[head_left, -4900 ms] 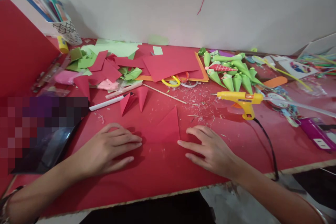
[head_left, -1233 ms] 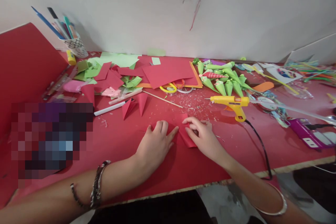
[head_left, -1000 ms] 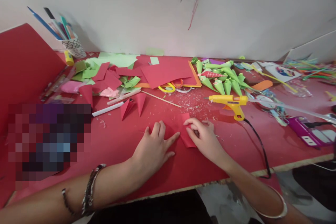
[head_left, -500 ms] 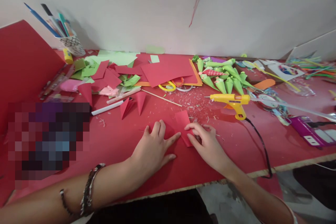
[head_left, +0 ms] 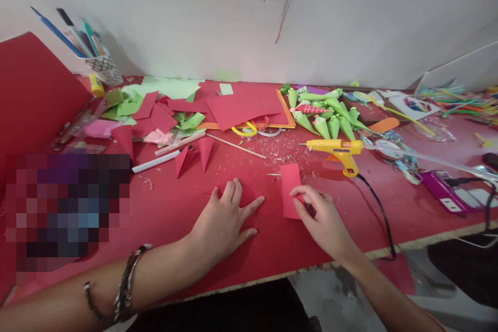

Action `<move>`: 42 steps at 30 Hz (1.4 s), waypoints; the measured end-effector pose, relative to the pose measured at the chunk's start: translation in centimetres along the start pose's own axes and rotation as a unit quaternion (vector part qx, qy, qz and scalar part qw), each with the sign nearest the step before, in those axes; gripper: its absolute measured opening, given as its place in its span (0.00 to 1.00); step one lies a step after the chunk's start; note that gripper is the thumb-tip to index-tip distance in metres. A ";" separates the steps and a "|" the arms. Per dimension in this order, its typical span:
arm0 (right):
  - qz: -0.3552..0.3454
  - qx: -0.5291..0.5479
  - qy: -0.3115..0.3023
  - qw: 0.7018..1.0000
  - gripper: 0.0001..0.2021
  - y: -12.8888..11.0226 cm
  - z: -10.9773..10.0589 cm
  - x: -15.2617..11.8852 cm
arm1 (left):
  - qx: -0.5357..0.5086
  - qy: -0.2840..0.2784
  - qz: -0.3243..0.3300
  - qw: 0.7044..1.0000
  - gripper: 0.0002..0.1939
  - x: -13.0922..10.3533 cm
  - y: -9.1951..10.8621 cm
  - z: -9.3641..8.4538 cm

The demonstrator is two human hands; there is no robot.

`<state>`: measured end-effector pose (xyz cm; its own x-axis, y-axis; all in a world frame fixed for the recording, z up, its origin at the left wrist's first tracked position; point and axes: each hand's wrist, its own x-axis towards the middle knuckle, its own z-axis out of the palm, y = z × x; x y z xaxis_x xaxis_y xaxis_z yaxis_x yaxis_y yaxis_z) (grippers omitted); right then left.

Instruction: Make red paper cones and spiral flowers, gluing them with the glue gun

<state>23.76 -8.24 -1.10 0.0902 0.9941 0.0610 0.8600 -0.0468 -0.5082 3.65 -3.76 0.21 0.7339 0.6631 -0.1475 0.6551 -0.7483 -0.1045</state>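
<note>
My left hand (head_left: 221, 218) lies flat on the red tabletop, fingers spread; a bit of red paper (head_left: 247, 193) seems to show beneath its fingers. To its right, my right hand (head_left: 321, 218) pinches the right edge of a small red paper rectangle (head_left: 290, 179) between thumb and fingers. Beyond the hands lie red paper cones (head_left: 206, 153), a white stick (head_left: 155, 162) and a thin wooden stick (head_left: 237, 146). A yellow glue gun (head_left: 336, 150) rests beyond my right hand, its nozzle pointing left.
Scissors with yellow handles (head_left: 245, 128) are partly under red sheets (head_left: 243, 109). Green paper cones (head_left: 321, 109) lie in a pile at the back. A pen cup (head_left: 103, 66) stands back left. A purple power strip (head_left: 443, 192) and the glue gun's cord (head_left: 379, 207) occupy the right.
My right hand has moved right with the red paper rectangle, away from my left fingers, and the paper now stands straighter. My left hand stays flat on the table.
</note>
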 end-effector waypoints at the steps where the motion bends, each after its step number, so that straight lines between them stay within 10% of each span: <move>1: -0.001 0.008 -0.001 1.000 0.07 0.0 -0.2 0.0 | 0.003 -0.001 0.001 1.000 0.31 0.0 0.0 -0.1; 14: -0.126 0.130 -0.010 0.983 0.08 -4.3 -2.0 4.2 | -0.113 0.090 0.002 0.989 0.23 -0.9 -4.0 -0.8; 20: -0.163 0.237 -0.063 0.956 0.09 -6.8 -0.3 6.0 | -0.440 0.125 -0.044 0.888 0.14 -1.0 -5.9 -2.3; 25: -0.197 0.246 -0.103 0.943 0.09 -8.2 0.5 6.3 | -0.472 0.142 -0.104 0.864 0.15 -0.9 -7.1 -2.2; 31: -0.215 0.127 -0.076 0.965 0.17 -6.5 1.0 6.8 | -0.399 0.198 -0.201 0.872 0.18 -0.8 -12.9 -1.9; 36: -0.256 0.000 -0.117 0.960 0.35 -5.2 2.2 6.8 | -0.408 0.243 -0.332 0.815 0.16 -0.8 -18.7 -2.1; 42: -0.244 -0.009 -0.138 0.960 0.32 -5.3 2.3 6.9 | -0.469 0.188 -0.327 0.799 0.11 0.4 -20.9 -0.5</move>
<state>18.65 -0.94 0.07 -0.4595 0.8864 0.0564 0.7749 0.4311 -0.4622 -9.69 12.14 2.87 0.0660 0.9971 -0.0380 0.6378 -0.0129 0.7701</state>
